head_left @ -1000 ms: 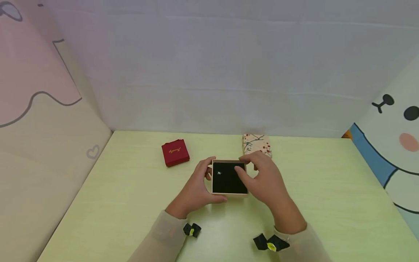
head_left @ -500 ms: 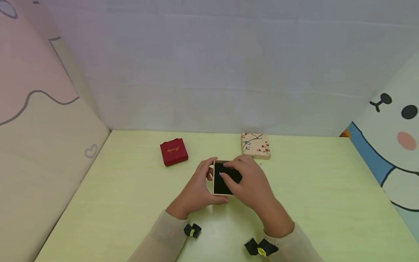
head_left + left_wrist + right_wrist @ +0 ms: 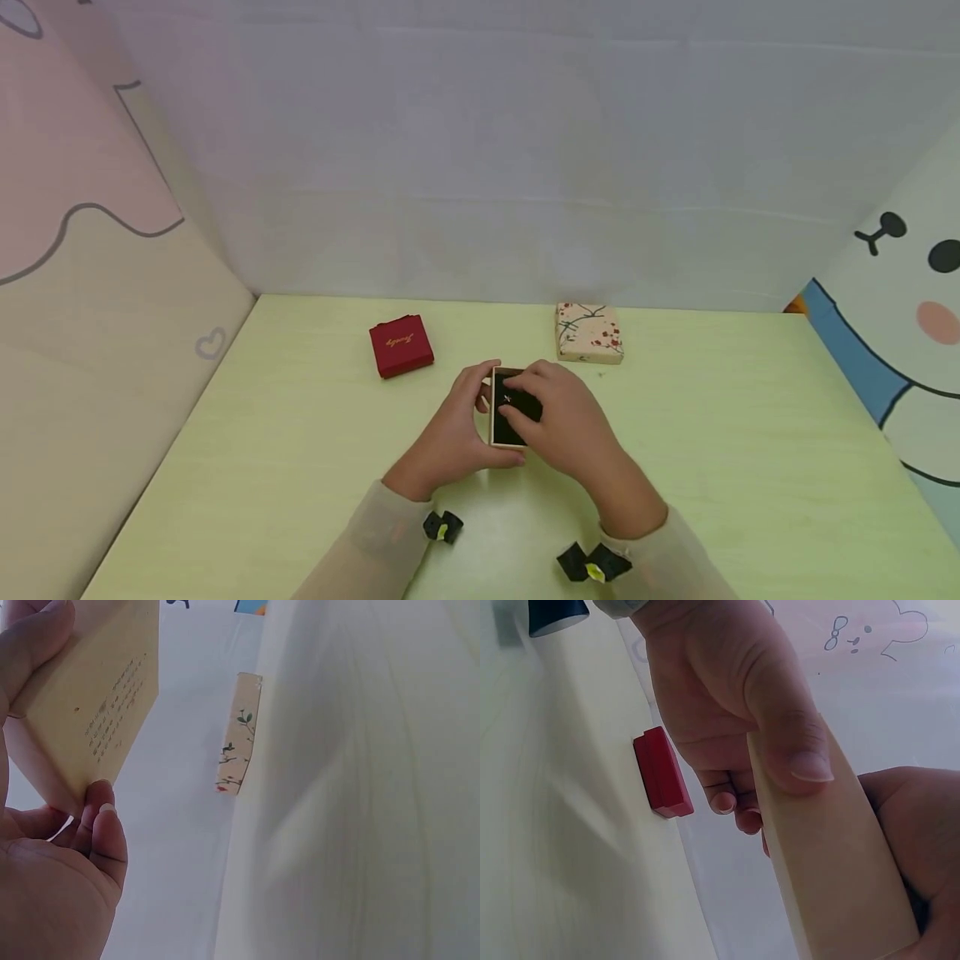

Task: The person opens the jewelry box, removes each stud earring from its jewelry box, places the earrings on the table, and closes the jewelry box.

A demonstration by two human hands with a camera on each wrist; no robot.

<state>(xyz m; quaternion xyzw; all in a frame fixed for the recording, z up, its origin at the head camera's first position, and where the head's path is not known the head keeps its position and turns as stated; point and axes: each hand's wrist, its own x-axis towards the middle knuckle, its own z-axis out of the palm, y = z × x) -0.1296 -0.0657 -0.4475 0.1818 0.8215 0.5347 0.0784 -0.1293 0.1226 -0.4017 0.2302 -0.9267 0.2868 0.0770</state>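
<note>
My left hand [image 3: 450,437] grips a cream cardboard box [image 3: 97,712] from the left, with its thumb [image 3: 802,761] along the near side. Printed lines of small text show on the box's underside in the left wrist view. A black pad [image 3: 506,432] lies inside, bearing a small silvery piece [image 3: 507,399], too small to identify. From the right, my right hand [image 3: 566,421] reaches over the pad, covering its right part. Thumb and index fingertips stand apart on either side of the silvery piece, right at the pad.
Behind the hands lies a floral-patterned box lid or small box [image 3: 589,333]. A red box [image 3: 401,346] with gold lettering sits at the back left. The pale green table [image 3: 247,467] meets a white cloth wall [image 3: 480,167] at the back.
My right hand has moved left from the box's right edge, across the pad to the silvery piece. My left hand keeps its grip on the box.
</note>
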